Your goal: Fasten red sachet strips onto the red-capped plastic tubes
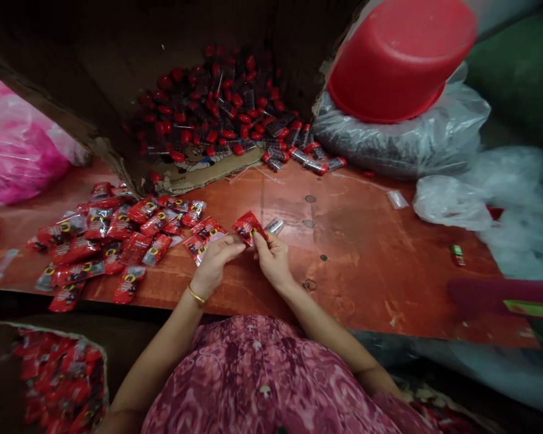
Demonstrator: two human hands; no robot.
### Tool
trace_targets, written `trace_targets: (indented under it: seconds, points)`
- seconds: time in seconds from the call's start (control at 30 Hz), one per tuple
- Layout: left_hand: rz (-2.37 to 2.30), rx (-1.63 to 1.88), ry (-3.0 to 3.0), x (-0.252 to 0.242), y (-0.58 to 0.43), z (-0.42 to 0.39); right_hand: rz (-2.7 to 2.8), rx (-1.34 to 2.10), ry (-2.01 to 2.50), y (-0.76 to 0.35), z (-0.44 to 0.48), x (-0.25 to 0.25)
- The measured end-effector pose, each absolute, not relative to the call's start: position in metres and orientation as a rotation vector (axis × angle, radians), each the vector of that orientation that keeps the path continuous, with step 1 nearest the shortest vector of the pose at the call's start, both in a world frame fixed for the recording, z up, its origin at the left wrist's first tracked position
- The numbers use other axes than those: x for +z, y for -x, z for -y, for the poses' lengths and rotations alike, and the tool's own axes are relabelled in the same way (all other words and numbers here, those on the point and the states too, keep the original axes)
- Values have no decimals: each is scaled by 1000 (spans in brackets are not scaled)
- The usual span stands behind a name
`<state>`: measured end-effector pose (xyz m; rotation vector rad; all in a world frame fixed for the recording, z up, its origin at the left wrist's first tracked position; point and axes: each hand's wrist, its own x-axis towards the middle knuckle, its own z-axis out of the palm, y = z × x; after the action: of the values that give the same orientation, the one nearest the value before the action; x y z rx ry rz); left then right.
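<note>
My right hand pinches a small red printed packet between thumb and fingers, just above the table. Close by on the left is my left hand, its thumb and fingers drawn together near the packet's lower edge; what they hold, if anything, is hidden. Flat red packets lie partly behind the left fingers. Just past the right fingers is a small clear tube; whether the hand touches it I cannot tell. Left of the hands spreads a pile of filled red packets.
A cardboard box on its side holds many red-capped clear tubes, some spilled onto the red table. A red tub rests on a plastic bag. Below left, another box contains red packets. Pink bags stand left.
</note>
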<state>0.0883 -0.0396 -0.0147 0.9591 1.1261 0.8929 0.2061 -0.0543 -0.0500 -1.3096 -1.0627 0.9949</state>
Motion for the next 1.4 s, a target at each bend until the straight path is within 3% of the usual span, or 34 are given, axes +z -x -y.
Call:
trace_targets:
  seconds: [0.2,0.37,0.53,0.87,1.1,1.4]
  points:
    - [-1263,1073,-662,-15,-100,46,1383,947,1286,-211,61,-51]
    - [-1287,1102,-517,-6,-90,38,2051,518,1376,-281,34,-44]
    - [-1260,1038,-412,-6,-89,33,2448,429,1339,-320,13,-50]
    - [-1255,978,-350,-18,-92,36,2349,175,1555,-302,49,-68]
    - [-1232,977,-356,-15,-94,40,2038,405,1429,-295,72,-56]
    - [-1278,929,-531,-13,-101,47,1965,376,1348,-276,76,-37]
